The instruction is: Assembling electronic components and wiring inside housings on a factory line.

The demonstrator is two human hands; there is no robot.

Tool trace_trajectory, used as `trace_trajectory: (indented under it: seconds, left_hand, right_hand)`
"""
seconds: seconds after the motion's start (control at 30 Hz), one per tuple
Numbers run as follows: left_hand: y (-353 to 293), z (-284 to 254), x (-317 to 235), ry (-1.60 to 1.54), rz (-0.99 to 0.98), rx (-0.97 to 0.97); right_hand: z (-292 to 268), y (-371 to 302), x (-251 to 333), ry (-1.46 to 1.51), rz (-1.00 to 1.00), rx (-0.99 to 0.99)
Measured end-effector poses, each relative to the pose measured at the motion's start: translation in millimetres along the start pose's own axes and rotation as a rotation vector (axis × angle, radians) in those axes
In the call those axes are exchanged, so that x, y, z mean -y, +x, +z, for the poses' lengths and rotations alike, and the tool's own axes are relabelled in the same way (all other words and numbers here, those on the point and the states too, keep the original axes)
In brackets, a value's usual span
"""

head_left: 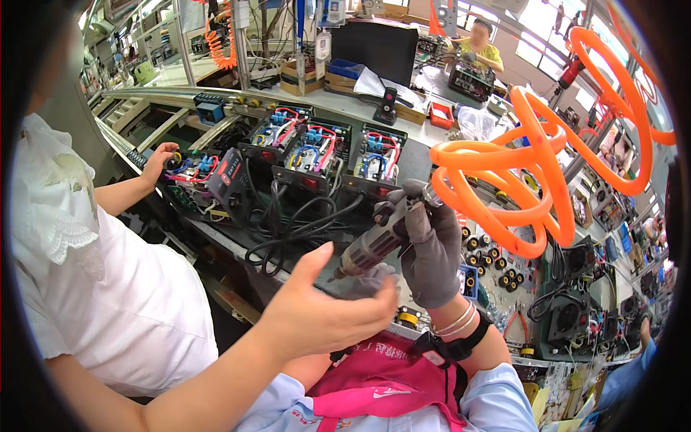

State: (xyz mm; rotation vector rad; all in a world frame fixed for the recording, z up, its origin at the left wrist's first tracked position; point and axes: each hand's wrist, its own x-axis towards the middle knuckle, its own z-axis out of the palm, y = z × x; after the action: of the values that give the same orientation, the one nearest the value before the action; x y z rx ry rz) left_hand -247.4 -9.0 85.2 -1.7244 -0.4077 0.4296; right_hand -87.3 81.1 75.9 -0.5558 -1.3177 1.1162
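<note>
In the head view, the gloved right hand (432, 248) is clenched around a powered screwdriver (378, 245) fed by a coiled orange hose (518, 173). The tool's long axis slants from upper right down to lower left, so its bit end lies just beside the bare left hand (327, 313), which is loosely open and grasps nothing that shows. The bit tip is hard to make out, perhaps hidden behind the left thumb, and a neighbouring person's hand (160, 160) rests on an open electronics unit (205, 176) well apart.
</note>
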Motion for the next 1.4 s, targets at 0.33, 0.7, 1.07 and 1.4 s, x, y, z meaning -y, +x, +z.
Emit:
trace_trajectory:
  seconds: [0.33,0.7,1.07,1.4]
  left_hand:
    - [37.4,14.2,8.1,2.861,1.655,-0.006]
    - [117.5,39.6,-180.9,3.567,2.492,0.29]
    - [124.4,51.5,-197.6,3.485,2.565,0.759]
    - [131.0,46.8,-186.9,3.498,2.632,0.757]
  right_hand:
    - [12.0,14.7,0.5,0.065,0.232,0.227]
    - [-14.2,20.9,-47.0,0.12,0.299,0.44]
    - [-41.9,-10.3,9.7,-0.315,-0.076,0.252]
    - [-305.6,-139.0,55.4,-1.245,0.059,-0.354]
